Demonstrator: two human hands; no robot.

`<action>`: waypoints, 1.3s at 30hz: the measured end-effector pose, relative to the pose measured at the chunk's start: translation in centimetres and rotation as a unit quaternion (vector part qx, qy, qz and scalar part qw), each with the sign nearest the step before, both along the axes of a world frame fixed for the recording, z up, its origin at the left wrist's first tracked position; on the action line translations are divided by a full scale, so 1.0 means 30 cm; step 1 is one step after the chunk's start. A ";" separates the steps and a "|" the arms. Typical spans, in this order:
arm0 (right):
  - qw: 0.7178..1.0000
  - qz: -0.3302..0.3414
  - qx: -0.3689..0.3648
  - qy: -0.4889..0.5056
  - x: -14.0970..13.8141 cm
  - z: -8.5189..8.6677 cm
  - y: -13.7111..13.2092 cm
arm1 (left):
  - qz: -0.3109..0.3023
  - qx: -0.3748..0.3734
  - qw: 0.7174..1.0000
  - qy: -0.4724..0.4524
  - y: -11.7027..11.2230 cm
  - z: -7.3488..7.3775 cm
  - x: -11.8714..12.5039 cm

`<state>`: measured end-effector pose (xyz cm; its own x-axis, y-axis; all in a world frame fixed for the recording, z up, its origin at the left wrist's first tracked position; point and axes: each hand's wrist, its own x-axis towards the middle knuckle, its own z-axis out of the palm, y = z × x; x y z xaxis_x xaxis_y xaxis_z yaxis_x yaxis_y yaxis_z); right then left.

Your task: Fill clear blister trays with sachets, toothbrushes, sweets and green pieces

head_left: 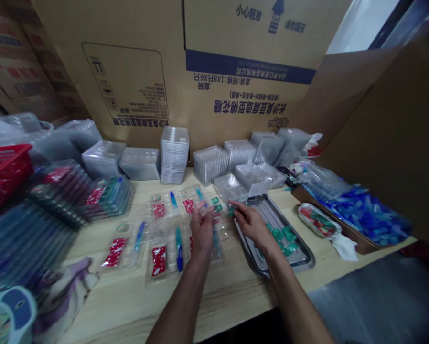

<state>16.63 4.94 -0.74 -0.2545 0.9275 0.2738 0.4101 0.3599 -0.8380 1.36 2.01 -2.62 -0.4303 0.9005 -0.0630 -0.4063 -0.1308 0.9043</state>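
My left hand (202, 227) is over the clear plastic trays in the middle of the table, fingers apart. Just past its fingertips is a small green packet (218, 208); I cannot tell whether they touch. My right hand (249, 220) has its fingertips pinched on another small green packet (232, 210), above the near-left rim of a grey metal tray (258, 271). Several green packets (285, 238) lie in that tray. The clear trays hold red printed packets (159, 260) and blue sticks (179, 253); my left hand and arm hide part of them.
Stacks of clear plastic trays (174, 155) stand along the large cardboard box (139, 81) at the back. Filled packs (107, 196) and a red basket (6, 174) are at left, near a glove (66, 291). At right stands a carton of blue pieces (370, 217).
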 end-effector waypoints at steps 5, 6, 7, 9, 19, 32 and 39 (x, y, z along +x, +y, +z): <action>0.998 -0.017 0.034 -0.059 -0.033 0.017 -0.020 | 0.004 0.002 1.000 0.010 -0.002 -0.003 0.004; 0.997 -0.017 0.038 -0.068 -0.038 0.019 -0.021 | 0.003 0.003 1.000 0.010 -0.002 -0.004 0.005; 0.996 -0.018 0.044 -0.076 -0.042 0.021 -0.023 | 0.001 0.004 1.000 0.009 -0.003 -0.004 0.006; 0.994 -0.017 0.057 -0.087 -0.049 0.024 -0.027 | -0.003 0.004 1.000 0.005 -0.004 -0.002 0.005; 0.960 0.013 0.144 -0.238 -0.086 0.061 -0.071 | -0.007 0.011 0.999 0.050 -0.014 0.023 0.004; 0.963 0.000 0.133 -0.235 -0.113 0.065 -0.076 | -0.020 -0.004 0.999 -0.039 0.000 -0.010 0.003; 0.978 -0.017 0.120 -0.168 -0.101 0.020 -0.042 | -0.105 -0.070 0.986 -0.109 0.000 0.018 0.000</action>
<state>13.59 3.67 -0.13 -0.3373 0.8564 0.3908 0.6634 0.5108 -0.5468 1.37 2.02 -2.09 -0.1966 0.9442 -0.2641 -0.5985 0.0977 0.7952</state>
